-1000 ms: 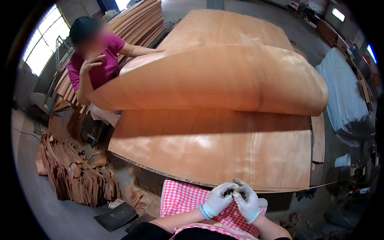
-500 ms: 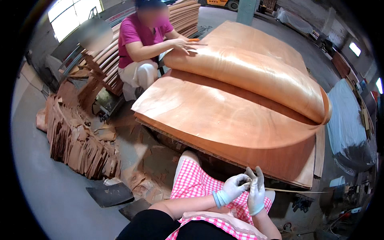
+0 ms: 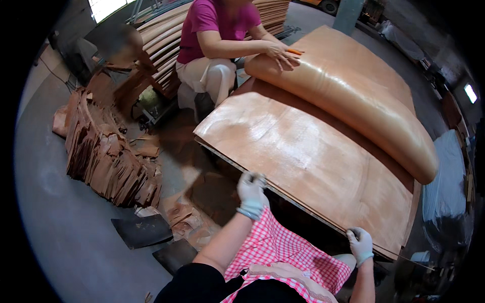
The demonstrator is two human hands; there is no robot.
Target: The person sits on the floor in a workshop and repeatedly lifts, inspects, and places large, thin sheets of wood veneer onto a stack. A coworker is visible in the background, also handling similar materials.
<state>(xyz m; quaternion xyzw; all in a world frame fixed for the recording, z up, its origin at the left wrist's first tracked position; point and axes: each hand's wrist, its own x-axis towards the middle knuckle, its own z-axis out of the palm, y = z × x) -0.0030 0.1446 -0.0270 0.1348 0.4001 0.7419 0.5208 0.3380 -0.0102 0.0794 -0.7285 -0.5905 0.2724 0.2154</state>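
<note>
A broad reddish-brown wood veneer sheet (image 3: pixel 298 136) lies on top of a low stack, its far part folded over into a large roll (image 3: pixel 348 108). My left hand (image 3: pixel 251 191), in a whitish glove, is at the near edge of the stack with its fingers curled in. Farther right along the same edge is my gloved right hand (image 3: pixel 360 243), its fingers bent against the sheet's rim. What either hand pinches is hidden. A thin pale strip (image 3: pixel 415 262) sticks out beyond the stack's near right corner.
Across the stack a crouching co-worker in a magenta shirt rests a hand (image 3: pixel 283 54) on the roll, with an orange object there. Torn veneer pieces (image 3: pixel 108 151) are heaped at left, beside dark flat pieces (image 3: pixel 141 231). Plastic-wrapped goods (image 3: pixel 444 177) stand at right.
My hands, together over my lap before, have parted and reached forward to the stack's edge. The sheet's near edge, curved before, now lies along the stack's edge. My view has shifted left.
</note>
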